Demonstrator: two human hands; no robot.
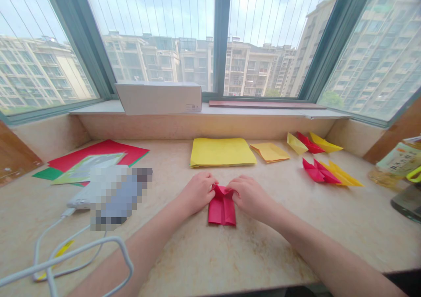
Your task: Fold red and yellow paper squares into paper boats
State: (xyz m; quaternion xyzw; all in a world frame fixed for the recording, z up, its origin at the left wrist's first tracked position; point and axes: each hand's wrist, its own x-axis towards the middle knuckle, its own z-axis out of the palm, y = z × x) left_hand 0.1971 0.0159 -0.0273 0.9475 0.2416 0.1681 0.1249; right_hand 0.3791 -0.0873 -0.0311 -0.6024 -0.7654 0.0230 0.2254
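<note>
A small folded piece of red paper (pixel 222 211) lies on the stone counter in front of me, with a crease down its middle. At its upper left corner, the fingers of my left hand (pixel 201 192) pinch the edge. My right hand (pixel 247 195) grips the upper right corner the same way. Between the two hands the top edge is lifted and bent, while the lower part rests flat. Fingertips hide both upper corners. Just beyond my hands lies a stack of yellow paper (pixel 223 152), and beside it a folded orange-yellow sheet (pixel 270 151).
Several folded paper boats, one of them red (pixel 320 172), sit at the right. Beyond them stands a bottle (pixel 396 161). On the left are red sheets (pixel 105 150), a white power bank (pixel 110 178), a blurred-out object (pixel 121 200) and a white cable (pixel 123 248). A white box (pixel 159 98) rests on the windowsill.
</note>
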